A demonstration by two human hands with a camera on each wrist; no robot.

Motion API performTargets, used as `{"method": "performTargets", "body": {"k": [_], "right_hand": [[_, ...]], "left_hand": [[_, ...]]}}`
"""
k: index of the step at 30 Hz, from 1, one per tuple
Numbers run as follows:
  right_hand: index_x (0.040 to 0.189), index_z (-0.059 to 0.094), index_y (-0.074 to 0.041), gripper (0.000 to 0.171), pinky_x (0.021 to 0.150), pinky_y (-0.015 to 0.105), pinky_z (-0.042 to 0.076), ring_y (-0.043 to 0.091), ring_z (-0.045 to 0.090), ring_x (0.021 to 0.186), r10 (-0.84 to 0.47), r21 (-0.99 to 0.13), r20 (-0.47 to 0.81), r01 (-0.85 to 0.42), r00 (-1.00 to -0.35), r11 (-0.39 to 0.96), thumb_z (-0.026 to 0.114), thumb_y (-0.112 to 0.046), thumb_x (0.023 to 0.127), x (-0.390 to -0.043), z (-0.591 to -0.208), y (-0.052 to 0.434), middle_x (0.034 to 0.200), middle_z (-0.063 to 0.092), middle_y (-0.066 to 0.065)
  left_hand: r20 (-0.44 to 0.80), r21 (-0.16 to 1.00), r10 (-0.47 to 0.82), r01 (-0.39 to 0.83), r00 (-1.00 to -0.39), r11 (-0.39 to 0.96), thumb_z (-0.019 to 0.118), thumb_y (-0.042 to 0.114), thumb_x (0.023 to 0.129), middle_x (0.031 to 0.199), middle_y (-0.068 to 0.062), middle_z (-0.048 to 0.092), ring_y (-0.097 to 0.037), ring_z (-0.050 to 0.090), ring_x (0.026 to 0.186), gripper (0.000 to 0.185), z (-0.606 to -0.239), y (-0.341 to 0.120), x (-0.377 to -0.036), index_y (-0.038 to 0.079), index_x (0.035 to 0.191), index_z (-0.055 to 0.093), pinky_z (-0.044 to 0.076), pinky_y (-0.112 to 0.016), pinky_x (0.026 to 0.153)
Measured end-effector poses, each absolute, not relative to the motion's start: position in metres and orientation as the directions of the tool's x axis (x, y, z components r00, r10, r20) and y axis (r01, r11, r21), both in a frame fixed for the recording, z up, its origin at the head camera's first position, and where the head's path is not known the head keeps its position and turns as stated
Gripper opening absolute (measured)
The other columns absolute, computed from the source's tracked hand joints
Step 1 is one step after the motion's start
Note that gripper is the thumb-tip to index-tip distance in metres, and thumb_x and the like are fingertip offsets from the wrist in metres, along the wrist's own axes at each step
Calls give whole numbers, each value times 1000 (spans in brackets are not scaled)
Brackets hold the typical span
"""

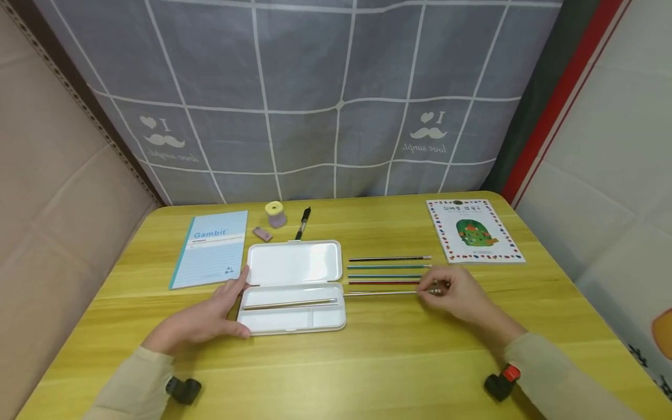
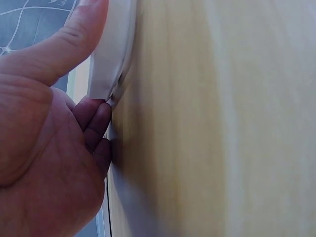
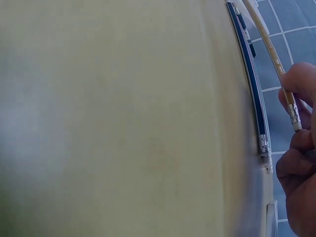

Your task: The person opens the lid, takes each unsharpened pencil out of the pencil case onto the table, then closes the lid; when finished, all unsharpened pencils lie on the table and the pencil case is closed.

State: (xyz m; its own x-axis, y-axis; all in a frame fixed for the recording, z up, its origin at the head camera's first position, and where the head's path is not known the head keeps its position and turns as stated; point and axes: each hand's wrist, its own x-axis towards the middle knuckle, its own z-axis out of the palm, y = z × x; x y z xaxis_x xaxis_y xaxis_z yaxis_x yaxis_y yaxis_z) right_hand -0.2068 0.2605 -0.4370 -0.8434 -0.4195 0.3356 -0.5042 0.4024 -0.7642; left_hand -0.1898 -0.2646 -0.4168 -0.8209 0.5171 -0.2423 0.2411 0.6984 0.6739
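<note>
A white pencil case (image 1: pixel 294 322) lies with its lid (image 1: pixel 295 262) folded back, and a gold pencil (image 1: pixel 290 304) rests in its long compartment. Around the case's left end my left hand (image 1: pixel 210 315) is spread, thumb at the front corner and fingers along the side by the hinge. My right hand (image 1: pixel 457 294) pinches another gold pencil (image 3: pixel 270 48) near its eraser end. Its far end reaches the case's right edge in the head view. Several pencils (image 1: pixel 388 266) lie in parallel just beyond it, the nearest one dark red.
Left of the case is a blue notebook (image 1: pixel 210 251). Behind it sit an eraser (image 1: pixel 262 234), a yellow-topped round container (image 1: pixel 275 214) and a black pen (image 1: pixel 303 223). A white picture booklet (image 1: pixel 475 231) lies at the back right. A grey checked cloth (image 1: pixel 304 140) hangs behind the table (image 1: pixel 367 373).
</note>
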Motion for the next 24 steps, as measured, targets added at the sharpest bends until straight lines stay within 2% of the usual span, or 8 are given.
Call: {"method": "performTargets", "body": {"k": [5, 13, 20, 24], "right_hand": [[89, 80, -12, 19, 50, 25, 41, 8, 46, 58, -414, -770, 303, -476, -859, 425, 82, 6, 84, -203, -441, 264, 85, 73, 0], [87, 80, -16, 21, 50, 24, 40, 5, 44, 57, -429, -731, 294, -490, -854, 475, 84, 3, 83, -202, -444, 266, 85, 72, -5], [87, 80, -19, 16, 51, 23, 42, 4, 45, 58, -457, -705, 282, -505, -844, 498, 84, -4, 85, -201, -447, 269, 87, 73, 3], [88, 80, -20, 19, 50, 23, 42, 4, 47, 58, -460, -693, 283, -512, -841, 508, 85, -1, 84, -200, -448, 268, 86, 73, -1]], "left_hand": [[-254, 673, 508, 227, -823, 704, 82, 45, 86, 163, -30, 24, -52, 8, 152, 131, -416, -265, -190, 4, 165, -14, 13, -72, 117], [-258, 674, 508, 223, -822, 704, 82, 45, 86, 164, -31, 21, -55, 3, 152, 131, -415, -265, -189, 4, 165, -14, 11, -74, 117], [-254, 672, 505, 225, -825, 706, 82, 45, 86, 163, -31, 23, -55, 5, 152, 131, -415, -265, -189, 4, 165, -14, 11, -74, 116], [-259, 670, 504, 222, -824, 708, 82, 45, 86, 164, -31, 22, -55, 4, 152, 131, -414, -265, -189, 5, 165, -15, 11, -75, 116]]}}
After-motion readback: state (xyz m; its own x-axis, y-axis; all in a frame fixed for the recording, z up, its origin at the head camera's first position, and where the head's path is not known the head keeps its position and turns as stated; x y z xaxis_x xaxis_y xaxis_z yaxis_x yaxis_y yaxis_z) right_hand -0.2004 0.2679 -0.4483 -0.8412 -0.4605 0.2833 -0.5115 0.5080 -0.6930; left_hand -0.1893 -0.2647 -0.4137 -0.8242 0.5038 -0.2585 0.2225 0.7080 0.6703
